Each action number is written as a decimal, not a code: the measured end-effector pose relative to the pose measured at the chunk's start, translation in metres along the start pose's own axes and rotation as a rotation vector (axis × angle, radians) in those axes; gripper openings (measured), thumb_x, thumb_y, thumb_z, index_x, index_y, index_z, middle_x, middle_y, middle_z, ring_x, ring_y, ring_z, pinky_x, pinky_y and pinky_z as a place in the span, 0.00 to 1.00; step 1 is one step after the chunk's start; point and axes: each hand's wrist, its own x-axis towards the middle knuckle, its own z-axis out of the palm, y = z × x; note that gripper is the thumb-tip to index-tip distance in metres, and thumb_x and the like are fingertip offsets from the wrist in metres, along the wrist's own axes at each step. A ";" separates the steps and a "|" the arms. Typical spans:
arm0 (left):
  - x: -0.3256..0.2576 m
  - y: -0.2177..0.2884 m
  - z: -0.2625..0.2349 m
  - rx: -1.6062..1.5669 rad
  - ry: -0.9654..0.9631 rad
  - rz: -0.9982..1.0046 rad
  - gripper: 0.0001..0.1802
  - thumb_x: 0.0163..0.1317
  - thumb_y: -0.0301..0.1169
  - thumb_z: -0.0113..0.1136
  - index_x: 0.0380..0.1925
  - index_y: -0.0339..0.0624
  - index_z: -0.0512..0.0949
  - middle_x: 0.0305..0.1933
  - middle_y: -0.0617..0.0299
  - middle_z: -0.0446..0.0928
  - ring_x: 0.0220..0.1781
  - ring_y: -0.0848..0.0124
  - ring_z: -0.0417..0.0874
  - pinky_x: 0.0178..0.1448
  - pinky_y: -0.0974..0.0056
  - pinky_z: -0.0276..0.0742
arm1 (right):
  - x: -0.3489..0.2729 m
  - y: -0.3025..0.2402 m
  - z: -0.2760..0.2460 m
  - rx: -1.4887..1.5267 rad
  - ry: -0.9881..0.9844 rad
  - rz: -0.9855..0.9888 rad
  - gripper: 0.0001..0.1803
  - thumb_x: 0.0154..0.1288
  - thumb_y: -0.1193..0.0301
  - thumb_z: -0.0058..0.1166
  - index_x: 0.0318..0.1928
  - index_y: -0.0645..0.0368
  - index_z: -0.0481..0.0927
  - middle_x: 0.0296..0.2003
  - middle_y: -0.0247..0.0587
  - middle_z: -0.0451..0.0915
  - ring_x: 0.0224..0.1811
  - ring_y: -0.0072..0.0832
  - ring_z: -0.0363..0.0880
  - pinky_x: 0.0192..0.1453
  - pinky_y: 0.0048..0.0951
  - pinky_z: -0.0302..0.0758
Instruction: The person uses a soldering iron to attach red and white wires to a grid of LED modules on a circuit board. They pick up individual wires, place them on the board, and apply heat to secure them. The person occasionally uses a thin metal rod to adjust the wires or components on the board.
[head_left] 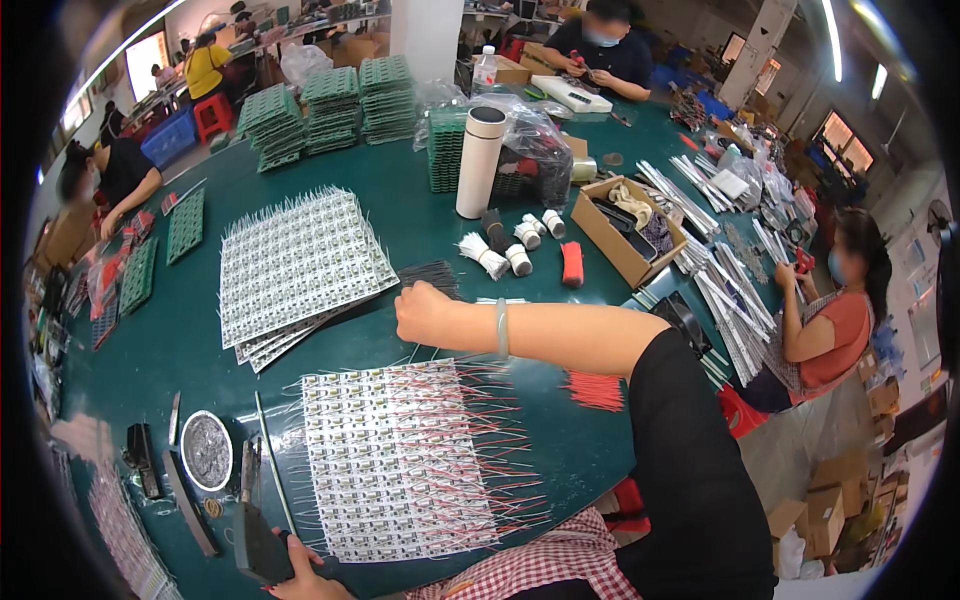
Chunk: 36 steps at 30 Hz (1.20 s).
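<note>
Left hand (308,580), lower left, fingers wrapped round a dark tool (262,548)!
Right hand (425,315) curls mid-frame, forearm in from the right; can't tell what it holds. The tool points up-frame, long axis nearly vertical. One white board panel (350,460) lies lower centre, red wires (505,440) fanning rightward.

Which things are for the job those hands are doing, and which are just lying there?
Seemingly in use:
left hand, gripping a dark tool
right hand, beside black wires
white circuit-board sheet with red wires

Probably just lying about:
white flask
clear bottle
open cardboard box
</note>
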 end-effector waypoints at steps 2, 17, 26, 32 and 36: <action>0.001 -0.008 0.002 -0.033 0.031 -0.030 0.21 0.49 0.24 0.76 0.41 0.21 0.81 0.37 0.48 0.84 0.28 0.64 0.80 0.32 0.60 0.78 | 0.004 -0.004 0.012 -0.010 -0.104 0.001 0.07 0.54 0.67 0.62 0.32 0.50 0.89 0.35 0.42 0.85 0.40 0.39 0.85 0.31 0.41 0.78; -0.008 -0.003 0.013 -0.213 -0.064 -0.130 0.15 0.52 0.24 0.73 0.37 0.30 0.79 0.33 0.57 0.78 0.26 0.69 0.74 0.24 0.65 0.68 | -0.009 -0.026 -0.010 -0.392 -0.321 -0.058 0.16 0.55 0.61 0.63 0.44 0.52 0.87 0.37 0.40 0.86 0.38 0.41 0.84 0.32 0.47 0.76; -0.003 0.007 0.009 -0.087 -0.077 -0.184 0.17 0.52 0.25 0.72 0.38 0.28 0.78 0.34 0.54 0.79 0.31 0.64 0.78 0.29 0.58 0.75 | 0.014 -0.037 0.002 -0.113 -0.180 0.020 0.15 0.57 0.60 0.61 0.43 0.51 0.89 0.38 0.43 0.86 0.39 0.45 0.84 0.33 0.56 0.79; -0.010 0.017 0.019 -0.394 -0.169 -0.140 0.26 0.54 0.14 0.60 0.57 0.26 0.73 0.49 0.48 0.81 0.21 0.77 0.70 0.20 0.74 0.62 | -0.024 -0.029 -0.015 0.233 0.139 0.109 0.10 0.50 0.71 0.63 0.36 0.56 0.88 0.38 0.44 0.81 0.45 0.37 0.79 0.40 0.36 0.79; -0.013 0.027 0.026 -0.407 -0.278 -0.172 0.28 0.52 0.12 0.60 0.57 0.28 0.73 0.50 0.48 0.81 0.22 0.76 0.74 0.22 0.72 0.67 | -0.038 -0.050 -0.007 0.547 0.569 0.169 0.14 0.49 0.78 0.58 0.39 0.60 0.85 0.37 0.41 0.79 0.44 0.38 0.76 0.43 0.33 0.77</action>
